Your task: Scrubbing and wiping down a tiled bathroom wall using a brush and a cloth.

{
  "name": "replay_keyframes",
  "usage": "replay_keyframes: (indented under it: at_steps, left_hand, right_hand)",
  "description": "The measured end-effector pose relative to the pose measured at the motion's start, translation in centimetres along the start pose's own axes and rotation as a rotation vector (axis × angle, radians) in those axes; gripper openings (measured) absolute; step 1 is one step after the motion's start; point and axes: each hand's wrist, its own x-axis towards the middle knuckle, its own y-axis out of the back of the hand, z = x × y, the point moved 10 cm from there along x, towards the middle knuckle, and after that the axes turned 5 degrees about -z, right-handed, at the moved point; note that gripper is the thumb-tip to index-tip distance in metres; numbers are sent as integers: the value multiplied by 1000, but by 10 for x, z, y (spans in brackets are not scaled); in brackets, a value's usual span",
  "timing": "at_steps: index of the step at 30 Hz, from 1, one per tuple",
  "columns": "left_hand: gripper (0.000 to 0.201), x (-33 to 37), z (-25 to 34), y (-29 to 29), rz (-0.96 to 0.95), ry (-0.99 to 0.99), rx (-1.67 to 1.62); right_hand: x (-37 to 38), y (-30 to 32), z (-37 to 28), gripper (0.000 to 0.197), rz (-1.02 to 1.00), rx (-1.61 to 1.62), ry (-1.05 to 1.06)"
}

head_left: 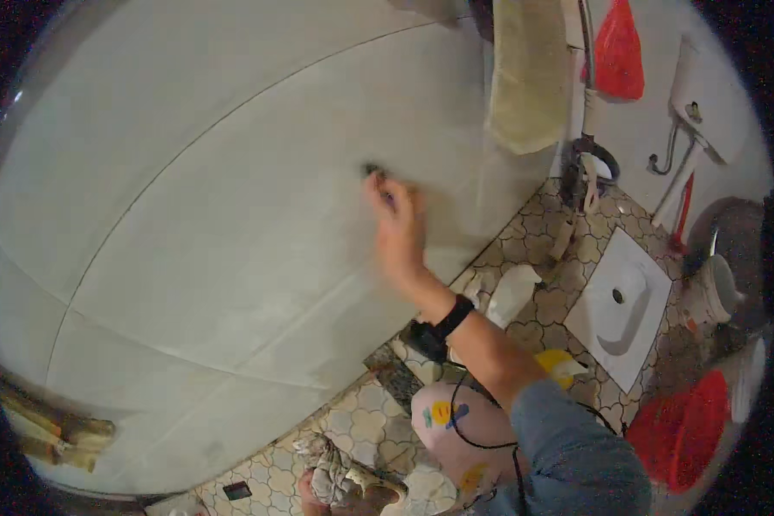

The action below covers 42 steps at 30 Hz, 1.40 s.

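Observation:
My right hand [397,219], with a black band on its wrist, reaches up against the pale tiled wall [232,206]. Its fingers are pinched around a small dark object [372,169] at the wall's surface; blur hides what kind it is. At the lower edge, part of my left hand [311,492] shows beside a crumpled, patterned cloth [328,469], which it appears to grip. Most of that hand is cut off or covered. A pink surface with cartoon prints [434,413] lies below my right forearm, with a black cable [464,437] across it.
A white squat toilet [595,320] is set into the patterned floor [533,206] at right. Beyond it stand a bucket [715,288] and a red basin [684,434]. A yellowish towel [529,77] and a red bag [619,56] hang at the upper right, near a washbasin [712,103].

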Motion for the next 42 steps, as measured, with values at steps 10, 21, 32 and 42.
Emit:
replay_keyframes:
  at_steps: [10,21,32,42]
  left_hand:
    - [33,2,0,4,5,-20,11]
    - [33,14,5,-8,-38,2,79]
    - [32,24,3,-15,-80,35,148]
    - [32,28,7,-11,-97,39,182]
  right_hand:
    - [19,-3,-8,55,-155,-17,115]
    - [39,11,17,44,8,-110,186]
    - [47,22,52,50,52,-131,-4]
    - [41,26,64,62,63,-91,-19]
